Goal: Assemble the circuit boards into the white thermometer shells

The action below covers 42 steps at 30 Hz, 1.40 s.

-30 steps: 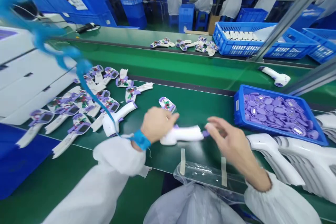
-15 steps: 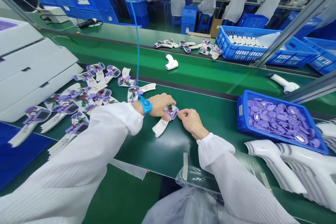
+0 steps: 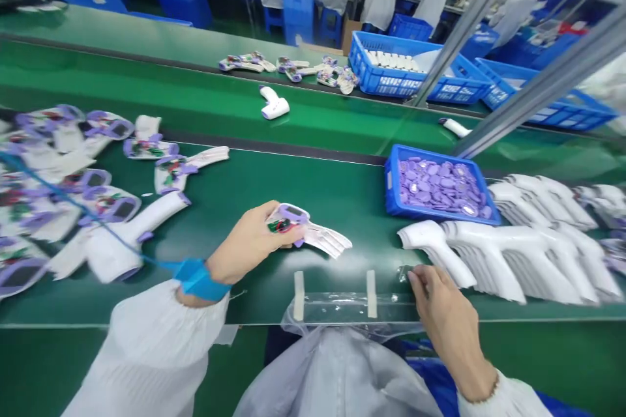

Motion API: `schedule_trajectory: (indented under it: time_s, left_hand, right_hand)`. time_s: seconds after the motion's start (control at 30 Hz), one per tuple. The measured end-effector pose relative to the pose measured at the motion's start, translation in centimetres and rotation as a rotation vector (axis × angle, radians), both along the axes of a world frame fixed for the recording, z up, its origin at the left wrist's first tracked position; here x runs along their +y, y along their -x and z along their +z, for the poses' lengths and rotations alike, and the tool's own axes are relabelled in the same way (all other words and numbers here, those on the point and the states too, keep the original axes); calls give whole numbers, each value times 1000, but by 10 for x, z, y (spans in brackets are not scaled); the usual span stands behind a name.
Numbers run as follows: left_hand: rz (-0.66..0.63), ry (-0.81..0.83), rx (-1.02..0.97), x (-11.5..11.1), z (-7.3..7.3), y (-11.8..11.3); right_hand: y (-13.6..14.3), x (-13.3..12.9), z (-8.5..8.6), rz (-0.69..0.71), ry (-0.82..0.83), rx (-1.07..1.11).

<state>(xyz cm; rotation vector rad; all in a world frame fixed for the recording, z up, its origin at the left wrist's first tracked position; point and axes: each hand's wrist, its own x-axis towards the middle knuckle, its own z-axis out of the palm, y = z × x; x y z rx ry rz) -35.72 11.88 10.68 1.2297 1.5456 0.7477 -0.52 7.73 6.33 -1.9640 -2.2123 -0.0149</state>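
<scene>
My left hand (image 3: 249, 238), with a blue wrist strap (image 3: 200, 279), grips an open thermometer half-shell (image 3: 327, 238) just above the green bench. Its purple-framed screen and red and green wiring show, and its white handle points right. Near the bench's front edge, my right hand (image 3: 447, 316) has thumb and forefinger pinched at a small clear piece of film (image 3: 403, 273). Right beside that hand lies a row of nested white shell halves (image 3: 435, 241). Behind them stands a blue bin (image 3: 388, 186) full of purple oval covers (image 3: 435, 182).
Several wired half-shells (image 3: 112, 202) lie heaped at the left, with a closed white thermometer (image 3: 117, 247) among them. Another white thermometer (image 3: 274, 106) lies on the green conveyor (image 3: 195, 96). A metal post (image 3: 469, 19) rises at the right. Clear plastic (image 3: 337, 303) is taped along the front edge.
My right hand has left the half-shell and moved right and nearer, with clear film at its fingertips. My left hand still holds the half-shell, now turned handle-right. The view has swung right.
</scene>
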Motion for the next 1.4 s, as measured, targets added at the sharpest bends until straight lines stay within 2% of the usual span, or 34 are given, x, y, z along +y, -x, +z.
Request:
schedule_trajectory:
  time_s: [0.1,0.17,0.23,0.33,0.43,0.53,0.63,0.7,0.8,0.9,0.97,1.1,1.17,1.23,1.3,1.4]
  left_hand:
    - [20,92,-225,-6,-9,-21]
    - [-3,121,-328,-9,-13,-36]
    - [-19,162,-406,-11,-15,-53]
    - [-36,186,-456,-14,-15,-76]
    - [-39,176,-452,-16,-17,-91]
    - [-46,188,-499,-19,-22,-98]
    - [-18,204,-557,-22,-26,-103]
    - [19,215,-580,-23,-27,-107]
    - [-6,205,-596,-24,-28,-108]
    - [-87,150,-529,-24,-29,-105]
    - [-117,88,-447,-24,-29,-102]
    - [-156,-15,-366,-26,-25,-100]
    - [-143,-29,-294,-26,-21,-102]
    - [-183,-70,-134,-25,-18,-105]
    - [-275,-123,26,-23,-16,-108]
    - [-346,-211,312,-21,-14,-111]
  right_hand:
    - [-21,1,7,-55,-79,11]
    - [-30,14,13,-75,-155,-69]
    - [-37,30,14,-58,-165,-181]
    - [-45,47,11,-36,-105,-268]
    - [-45,44,17,-36,-160,-259]
    - [-30,30,36,35,-274,-194]
    - [2,18,51,234,-285,-126]
    - [26,15,52,359,-241,-96]
    - [50,16,45,443,-195,-62]
    - [56,20,39,461,-191,-20]
    - [53,23,40,472,-125,68]
    - [54,34,48,490,293,541]
    - [69,40,51,453,376,734]
    - [92,45,49,334,261,753]
    - [115,49,45,220,101,664]
    - [137,54,40,189,-79,593]
